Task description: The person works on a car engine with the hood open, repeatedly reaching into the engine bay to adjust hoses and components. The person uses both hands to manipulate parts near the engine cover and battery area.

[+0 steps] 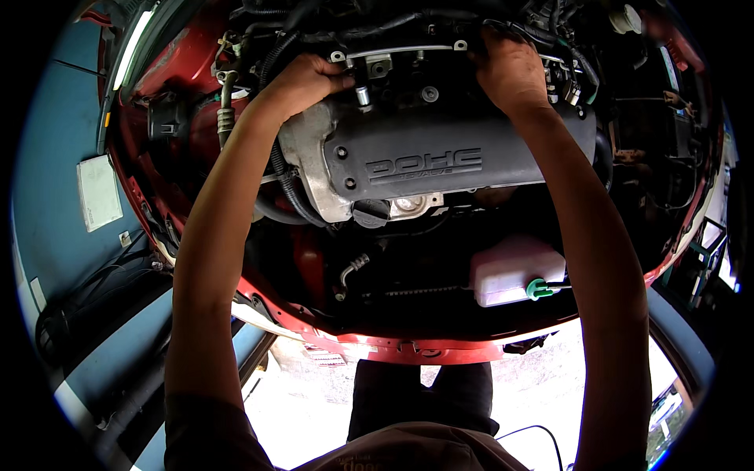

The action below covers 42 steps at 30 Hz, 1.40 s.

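A slim silver fuel rail (404,51) with eyelet brackets runs across the back of the engine. At its left end my left hand (310,82) is closed, thumb and fingers pinching around the rail's end. My right hand (514,71) reaches over its right part with curled fingers; the fingertips are partly lost in shadow among the hoses. In front of both hands lies the black engine cover (440,157) with raised lettering. A short shiny metal cylinder (363,96) stands beside my left thumb. Between the hands, a round bolt head (429,94) sits on the engine.
Below the cover are a black oil filler cap (371,213) and a pinkish-white reservoir (514,271) with a green cap (539,289). A corrugated hose (278,161) passes by my left forearm. The red front body edge (408,350) crosses before me. Wiring crowds the back.
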Available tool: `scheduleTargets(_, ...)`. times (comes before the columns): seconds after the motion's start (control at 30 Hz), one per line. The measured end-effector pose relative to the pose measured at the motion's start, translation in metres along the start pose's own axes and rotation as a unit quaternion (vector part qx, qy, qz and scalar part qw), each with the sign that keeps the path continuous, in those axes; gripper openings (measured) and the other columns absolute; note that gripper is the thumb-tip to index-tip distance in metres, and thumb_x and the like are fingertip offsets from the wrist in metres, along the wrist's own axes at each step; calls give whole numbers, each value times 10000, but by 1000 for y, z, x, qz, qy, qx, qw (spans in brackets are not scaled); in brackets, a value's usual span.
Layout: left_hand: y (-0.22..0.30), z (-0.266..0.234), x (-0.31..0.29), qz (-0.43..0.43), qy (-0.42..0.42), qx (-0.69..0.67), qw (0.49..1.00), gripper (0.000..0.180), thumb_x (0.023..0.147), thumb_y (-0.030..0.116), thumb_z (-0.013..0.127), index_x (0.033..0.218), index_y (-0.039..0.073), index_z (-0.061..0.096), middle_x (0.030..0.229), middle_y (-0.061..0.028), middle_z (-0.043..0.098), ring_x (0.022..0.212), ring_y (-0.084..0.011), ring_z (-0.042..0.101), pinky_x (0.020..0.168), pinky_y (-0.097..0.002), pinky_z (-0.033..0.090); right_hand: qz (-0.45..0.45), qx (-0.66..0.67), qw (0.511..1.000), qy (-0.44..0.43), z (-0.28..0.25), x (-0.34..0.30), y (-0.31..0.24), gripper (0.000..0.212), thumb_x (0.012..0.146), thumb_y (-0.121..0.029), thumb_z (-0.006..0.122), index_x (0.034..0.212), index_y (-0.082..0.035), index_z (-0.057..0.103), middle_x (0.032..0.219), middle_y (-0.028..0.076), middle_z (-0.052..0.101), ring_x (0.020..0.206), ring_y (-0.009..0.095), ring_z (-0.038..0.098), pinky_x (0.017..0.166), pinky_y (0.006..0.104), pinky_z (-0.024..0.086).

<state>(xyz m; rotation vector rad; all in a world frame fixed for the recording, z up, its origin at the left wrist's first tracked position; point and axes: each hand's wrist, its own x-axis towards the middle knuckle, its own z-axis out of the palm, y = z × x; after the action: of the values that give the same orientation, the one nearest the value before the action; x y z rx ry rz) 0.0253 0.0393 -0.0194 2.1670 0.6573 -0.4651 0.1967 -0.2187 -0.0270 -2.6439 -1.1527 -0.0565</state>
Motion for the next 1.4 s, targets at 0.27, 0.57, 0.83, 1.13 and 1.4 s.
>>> scheduleTargets(0.27,0,-1,-3,3,7,-32,999,341,907,318,743,1157,86,751,1034,-52,760,982,-135,655,955,-299,458,-14,4,999,37,4,3,4,257,847,-179,705,1069,-60,655,1048,154,709,1047,350,657,946,438,513)
scheduleTargets(0.57,-22,-3,4,19,23,-28,999,394,899,343,738,1193,81,715,1119,-49,719,1078,-159,624,1000,-312,428,34,-17,999,16,-8,-4,-16,330,842,-237,707,1101,-44,638,1090,204,670,1073,393,621,936,467,496)
scheduleTargets(0.83,-29,-11,-11,73,18,-129,989,192,791,138,695,915,-4,735,865,-80,711,841,-189,634,818,-307,480,41,3,998,40,-11,-8,-17,356,802,-216,760,1106,-54,668,1042,220,690,1023,418,643,899,473,518)
scheduleTargets(1.13,-27,-9,-21,56,52,-392,917,195,805,150,592,912,39,711,838,-75,692,782,-180,633,730,-298,495,-31,20,995,93,-10,-14,-22,344,764,-188,783,1052,-38,669,1011,227,691,1006,426,640,899,482,508)
scheduleTargets(1.4,-27,-3,-8,100,88,-266,955,361,980,363,628,1007,15,722,901,-52,703,823,-161,623,783,-313,495,13,12,999,45,-13,-7,-12,398,767,-193,788,1114,-34,676,1015,230,702,1010,418,654,898,466,516)
